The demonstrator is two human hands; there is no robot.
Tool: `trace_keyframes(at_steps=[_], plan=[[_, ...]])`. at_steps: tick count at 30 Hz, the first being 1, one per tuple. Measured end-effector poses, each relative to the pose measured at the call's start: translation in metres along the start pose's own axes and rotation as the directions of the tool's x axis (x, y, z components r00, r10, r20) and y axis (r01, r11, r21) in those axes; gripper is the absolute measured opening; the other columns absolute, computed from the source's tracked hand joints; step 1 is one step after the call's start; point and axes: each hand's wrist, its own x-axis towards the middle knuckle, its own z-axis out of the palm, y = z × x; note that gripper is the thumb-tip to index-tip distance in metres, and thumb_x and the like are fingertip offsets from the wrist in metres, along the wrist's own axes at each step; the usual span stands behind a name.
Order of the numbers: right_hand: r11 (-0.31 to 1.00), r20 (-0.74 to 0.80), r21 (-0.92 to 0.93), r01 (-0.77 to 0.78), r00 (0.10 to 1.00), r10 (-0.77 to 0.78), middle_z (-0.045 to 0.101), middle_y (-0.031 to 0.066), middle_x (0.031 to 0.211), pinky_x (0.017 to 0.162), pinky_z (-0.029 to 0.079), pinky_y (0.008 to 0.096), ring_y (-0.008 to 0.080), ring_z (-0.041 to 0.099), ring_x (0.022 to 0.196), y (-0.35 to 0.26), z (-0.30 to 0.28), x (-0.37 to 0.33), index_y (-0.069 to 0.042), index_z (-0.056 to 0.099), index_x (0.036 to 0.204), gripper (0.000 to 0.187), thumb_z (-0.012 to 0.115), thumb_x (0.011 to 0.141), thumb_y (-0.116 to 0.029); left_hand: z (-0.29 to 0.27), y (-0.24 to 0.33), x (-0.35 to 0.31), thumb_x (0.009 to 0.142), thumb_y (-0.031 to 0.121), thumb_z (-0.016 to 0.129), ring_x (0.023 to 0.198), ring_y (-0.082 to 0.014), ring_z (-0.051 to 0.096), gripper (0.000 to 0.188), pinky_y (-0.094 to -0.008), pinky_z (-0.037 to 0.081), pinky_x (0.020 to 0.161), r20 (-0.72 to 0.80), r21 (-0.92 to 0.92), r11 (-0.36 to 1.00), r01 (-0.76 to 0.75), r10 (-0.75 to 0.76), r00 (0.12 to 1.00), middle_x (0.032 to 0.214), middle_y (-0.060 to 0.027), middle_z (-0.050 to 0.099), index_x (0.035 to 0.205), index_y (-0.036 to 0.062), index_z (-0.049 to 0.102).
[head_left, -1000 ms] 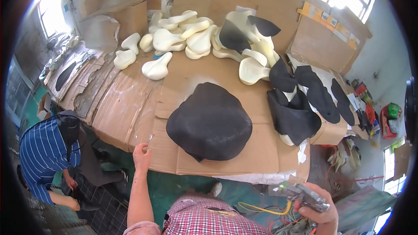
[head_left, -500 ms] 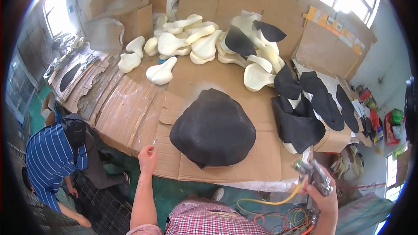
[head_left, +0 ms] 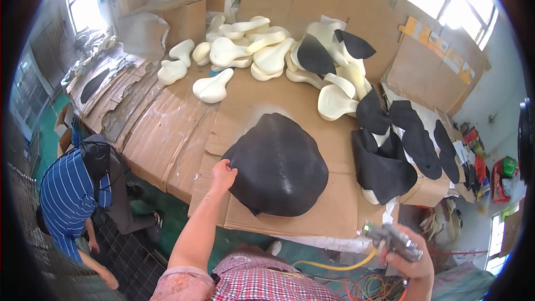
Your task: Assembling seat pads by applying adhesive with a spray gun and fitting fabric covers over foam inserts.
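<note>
A large black cover sheet (head_left: pixel 281 166) lies spread on the cardboard-covered table (head_left: pixel 173 128). My left hand (head_left: pixel 222 174) rests on its left edge, fingers curled over the rim of the sheet. My right hand (head_left: pixel 409 256) is low at the right, below the table edge, closed round a grey spray gun (head_left: pixel 390 238) with a yellow hose (head_left: pixel 329 266) trailing from it.
Several cream foam saddle shapes (head_left: pixel 267 50) are heaped at the back of the table. Black cut covers (head_left: pixel 401 145) are piled at the right. A person in a blue striped shirt (head_left: pixel 69 200) crouches at the left, below the table. Cardboard sheets (head_left: pixel 434 72) lean against the walls.
My left hand has moved up from the table's front edge onto the black sheet's left rim. My right hand with the spray gun has stayed low at the right.
</note>
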Motion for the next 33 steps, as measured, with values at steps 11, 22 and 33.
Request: trace_keyframes(at_steps=[11,22,33], plan=[[0.998,0.098,0.035,0.043,0.994,-0.047,0.063,0.0116,0.087,0.068,0.05,0.0283,0.0146,0.061,0.076,0.009,0.003,-0.008,0.003,0.049,0.124,0.057,0.069,0.071,0.0,0.026,-0.014,0.004,0.068,0.016,0.072,0.074,-0.0241,0.064,0.023,-0.0349,0.051,0.07,-0.29,0.173,0.981,-0.092,0.14,0.947,0.075,-0.0102,0.066,0.087,0.0049,0.068],[0.981,-0.193,0.174,0.085,0.98,-0.05,0.063,0.0143,0.09,0.063,0.052,0.0323,0.0195,0.062,0.07,0.023,0.024,-0.024,0.006,0.045,0.125,0.065,0.074,0.068,-0.006,0.019,-0.003,0.0,0.074,0.008,0.069,0.068,-0.0158,0.061,0.013,-0.0315,0.051,0.062,-0.059,-0.123,0.992,0.007,-0.015,0.998,0.072,-0.0058,0.063,0.085,0.0026,0.064],[0.983,-0.338,0.137,0.122,0.939,-0.07,0.062,0.0133,0.087,0.07,0.05,0.0325,0.0201,0.061,0.077,0.028,0.032,-0.032,0.004,0.044,0.127,0.065,0.075,0.073,-0.014,0.018,-0.004,-0.005,0.078,0.003,0.062,0.081,-0.0194,0.061,0.035,-0.0324,0.053,0.058,0.267,-0.775,0.555,0.303,-0.147,0.952,0.096,-0.0071,0.061,0.111,0.0013,0.052]])
